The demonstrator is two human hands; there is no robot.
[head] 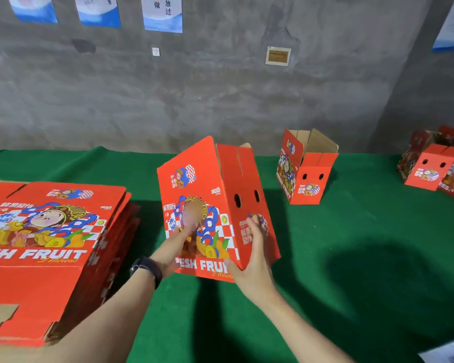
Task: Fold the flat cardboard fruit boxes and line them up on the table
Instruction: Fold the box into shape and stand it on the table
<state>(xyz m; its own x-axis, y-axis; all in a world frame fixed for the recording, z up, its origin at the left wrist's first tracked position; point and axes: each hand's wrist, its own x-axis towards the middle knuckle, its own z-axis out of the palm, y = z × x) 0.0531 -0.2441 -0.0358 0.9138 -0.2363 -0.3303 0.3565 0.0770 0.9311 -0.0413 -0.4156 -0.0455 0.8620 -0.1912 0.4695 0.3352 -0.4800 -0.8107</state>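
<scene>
One stack of flat red printed cardboard fruit boxes point(53, 231), sheet number unreadable. Two folded red cardboard boxes singly: held box point(202, 158), far box point(309, 176). Right-edge cluster point(430, 169): at least two more.

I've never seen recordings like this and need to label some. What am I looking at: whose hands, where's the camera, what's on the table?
No machine here: a person works with bare hands. The single picture comes from a wide-angle camera worn on the head, looking forward and down, so two forearms reach in from below. Both hands are on a red fruit box, opened up and tilted. The left hand, a dark watch on its wrist, lies against the printed front; it is blurred. The right hand grips the near corner, thumb on the front, fingers on the side with two holes. On the green table cover, a stack of flat boxes lies at the left, one folded box stands open-topped behind, and more folded boxes sit at the far right.
</scene>
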